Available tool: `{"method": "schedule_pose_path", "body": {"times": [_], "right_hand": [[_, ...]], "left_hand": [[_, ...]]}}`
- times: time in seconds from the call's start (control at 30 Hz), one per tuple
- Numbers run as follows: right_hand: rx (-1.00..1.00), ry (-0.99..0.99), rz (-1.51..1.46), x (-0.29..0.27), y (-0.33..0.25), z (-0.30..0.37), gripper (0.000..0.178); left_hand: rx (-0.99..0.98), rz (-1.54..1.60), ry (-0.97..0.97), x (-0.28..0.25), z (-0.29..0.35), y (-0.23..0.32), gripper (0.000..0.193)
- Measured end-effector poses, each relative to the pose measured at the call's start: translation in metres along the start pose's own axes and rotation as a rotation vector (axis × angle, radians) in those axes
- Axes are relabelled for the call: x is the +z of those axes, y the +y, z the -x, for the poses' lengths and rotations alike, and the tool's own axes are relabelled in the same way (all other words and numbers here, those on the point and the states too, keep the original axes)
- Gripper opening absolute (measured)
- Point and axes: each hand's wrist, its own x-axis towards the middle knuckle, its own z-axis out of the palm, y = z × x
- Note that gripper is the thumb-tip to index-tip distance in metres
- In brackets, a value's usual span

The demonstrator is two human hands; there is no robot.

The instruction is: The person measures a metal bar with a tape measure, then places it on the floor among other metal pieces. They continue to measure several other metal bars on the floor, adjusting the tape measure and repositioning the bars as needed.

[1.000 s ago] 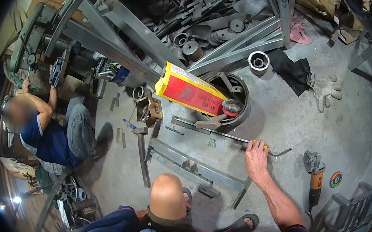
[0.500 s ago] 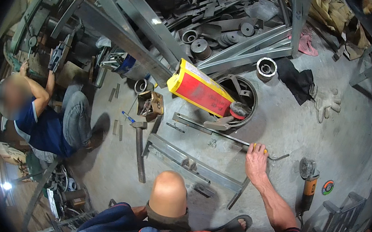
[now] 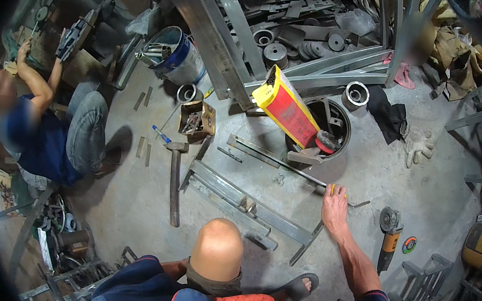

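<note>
My right hand (image 3: 336,210) is closed over the right end of a long thin metal bar (image 3: 303,174) lying low along the concrete floor. Something yellow shows at its fingertips, too covered to name. Just right of the fingers a dark bent rod end (image 3: 361,204) sticks out. My left hand is hidden; only a bit of its forearm (image 3: 175,268) shows beside my knee. Between my knee and the bar lies a frame of steel profiles (image 3: 280,221) with a crosspiece at each end. A sledgehammer (image 3: 174,181) lies left of it.
Beyond the bar, a red and yellow packet (image 3: 292,116) leans in a round metal container (image 3: 346,140). An angle grinder (image 3: 389,244) and a small disc (image 3: 409,245) lie at right. A small box of metal pieces (image 3: 211,124) stands left. Another person (image 3: 46,134) crouches far left.
The whole view has shifted slightly, bringing the blue and white bucket further into sight. My right hand keeps its grip at the bar's end.
</note>
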Motion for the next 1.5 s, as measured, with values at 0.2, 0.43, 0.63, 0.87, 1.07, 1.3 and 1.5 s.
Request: {"method": "schedule_pose_path", "body": {"times": [0.2,0.43,0.63,0.87,1.07,1.3,1.5], "right_hand": [[-0.001,0.03,-0.036,0.01,0.002,0.001,0.036],[-0.081,-0.015,-0.256,0.011,0.027,-0.004,0.042],[-0.186,-0.03,-0.286,-0.003,0.031,-0.014,0.031],[-0.149,-0.168,-0.308,-0.02,0.02,-0.034,0.032],[-0.18,-0.173,-0.21,-0.02,0.023,-0.04,0.032],[-0.23,-0.184,-0.195,-0.015,0.031,-0.046,0.031],[-0.203,-0.186,-0.139,-0.016,0.027,-0.048,0.035]], "left_hand": [[-0.014,-0.062,-0.032,-0.015,0.001,-0.001,0.042],[-0.037,-0.193,-0.074,-0.03,-0.007,-0.034,0.043],[-0.067,-0.211,-0.117,-0.042,-0.027,-0.073,0.046],[0.031,-0.241,-0.216,-0.049,-0.029,-0.075,0.053],[0.486,-0.407,-0.096,-0.023,0.021,-0.062,0.05],[0.384,-0.43,0.077,-0.029,-0.039,0.07,0.045],[0.494,-0.729,0.36,-0.019,-0.087,0.193,0.073]]}}
